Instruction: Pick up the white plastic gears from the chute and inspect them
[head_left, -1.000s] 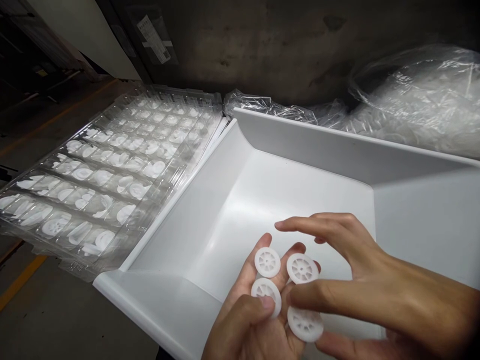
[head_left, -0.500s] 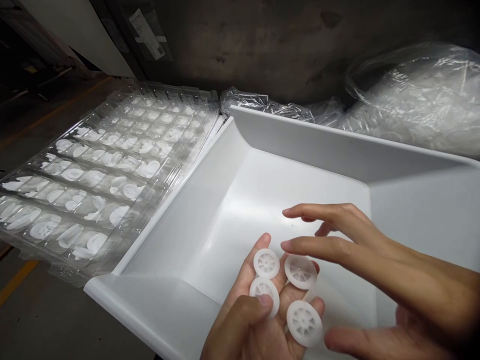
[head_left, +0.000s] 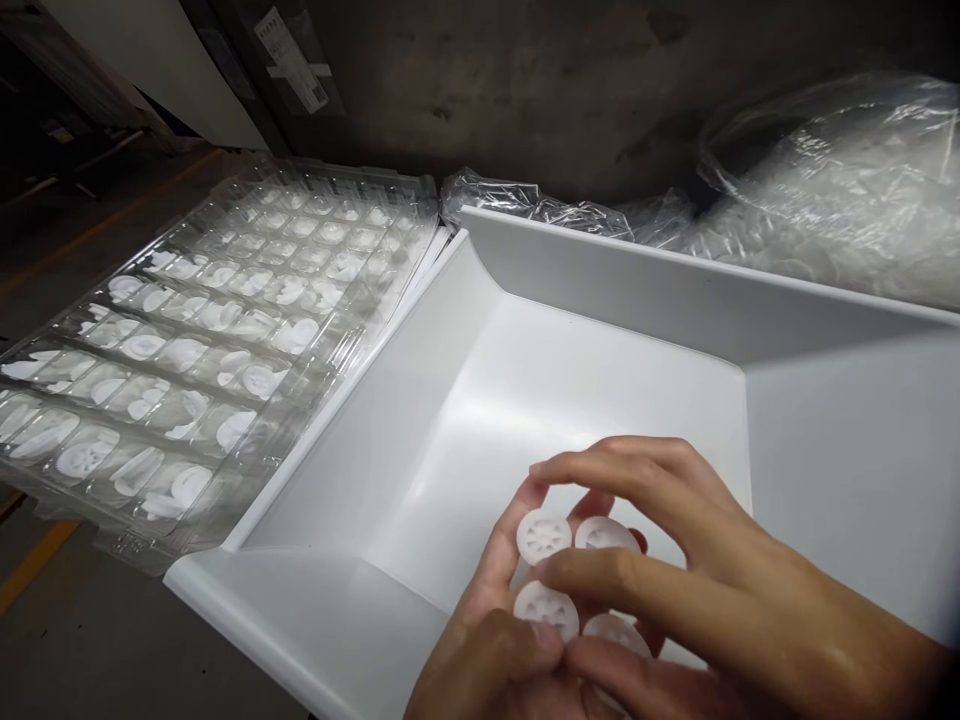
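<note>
The left hand (head_left: 495,650) is lying palm up, its fingers (head_left: 501,545) loosely cupping four white spoked wheels (head_left: 544,537). The right hand (head_left: 675,590) is arching over them, fingers narrowly spread and touching the wheels. Beneath both sits a white bin (head_left: 600,300); well to their left, clear blister trays (head_left: 187,350) are holding more wheels.

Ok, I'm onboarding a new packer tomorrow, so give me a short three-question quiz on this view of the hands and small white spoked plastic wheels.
1. How many small white spoked plastic wheels show on the left hand?
2. True or false: the right hand covers them from above.
3. What lies left of the white plastic bin?
A) clear plastic blister trays
B) a cardboard box

Key: 1. Four. 2. True. 3. A.
</note>
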